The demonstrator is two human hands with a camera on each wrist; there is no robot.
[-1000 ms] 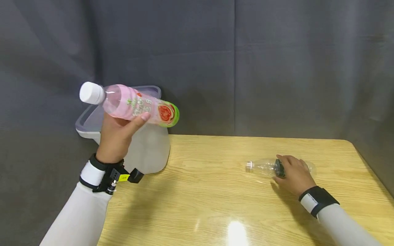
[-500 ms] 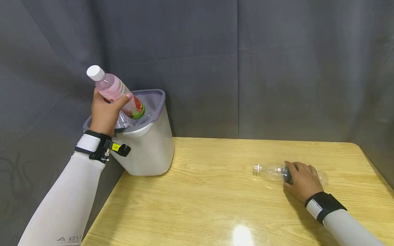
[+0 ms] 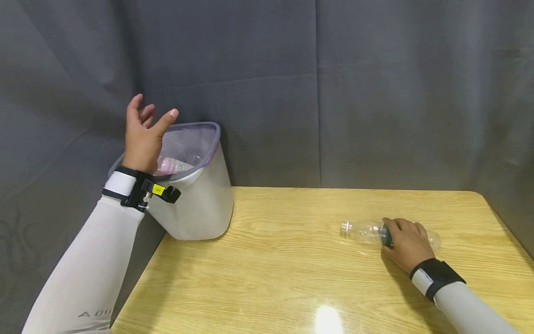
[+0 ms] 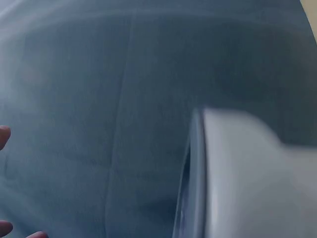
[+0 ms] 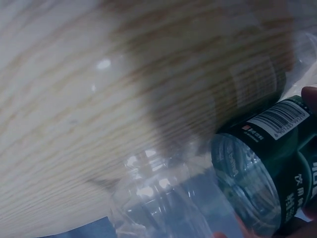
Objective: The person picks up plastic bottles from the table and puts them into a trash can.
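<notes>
My left hand is raised over the near left rim of a white bin, its fingers spread and holding nothing. Inside the bin, the pink-labelled drink bottle shows partly above the rim. The left wrist view catches just a few fingertips at its left edge, with the bin's side blurred. On the table, my right hand grips a clear plastic bottle round its middle. That bottle lies on its side, uncapped, neck pointing left. Its dark green label with a barcode shows in the right wrist view.
The bin stands at the left end of the light wooden table, with a grey-purple rim and a clear liner. A dark grey curtain hangs behind and at both sides.
My left hand has carried the pink-labelled drink bottle over the bin and let it go; the bottle now lies inside. My right hand has stayed on the clear bottle.
</notes>
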